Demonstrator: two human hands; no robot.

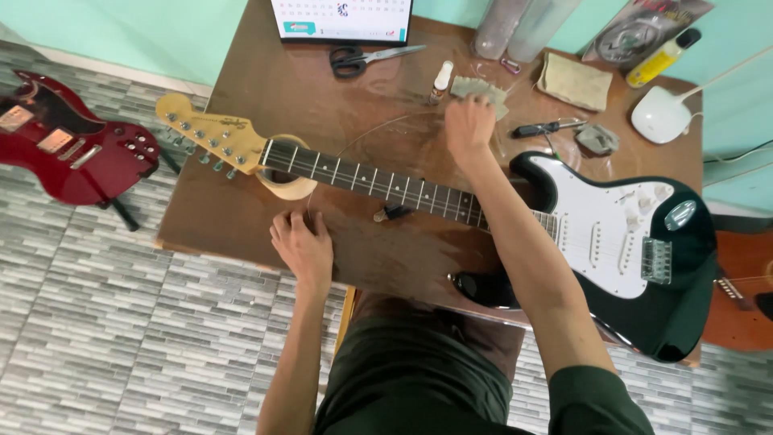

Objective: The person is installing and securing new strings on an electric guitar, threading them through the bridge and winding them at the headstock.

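- A red guitar (68,149) is seen at the far left of the frame, on the tiled floor.
- The left hand (302,246) is laid flat, its grip empty, on the brown surface (241,89) just below the guitar neck (370,184).
- A small bottle (440,80) stands at upper centre; its contents cannot be told.
- The right hand (469,127) is pressed on a grey cloth (481,90), fingers curled over it.
- The black-and-white guitar body (620,242) fills the right.
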